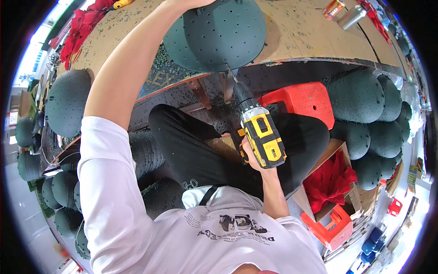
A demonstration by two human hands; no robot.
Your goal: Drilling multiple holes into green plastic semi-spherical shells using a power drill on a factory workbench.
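A dark green dome-shaped shell [223, 34], dotted with small holes, stands tilted at the near edge of the workbench [296, 32]. My left hand [194, 3] is at its far upper rim, holding it, with the fingers partly cut off by the picture's upper edge. My right hand [251, 154] is wrapped round the grip of a yellow-and-black cordless drill [263, 137], held above my lap. The drill's thin bit points up and away from me, and its tip meets the shell's near rim.
Green shavings litter the bench. Stacks of similar shells stand at right [356, 98] and left [68, 102]. A red plastic stool [308, 102] is beyond my right knee. Red cloth [331, 180] fills a box beside me. A can [333, 8] and a metal cylinder [352, 17] are at the bench's far right.
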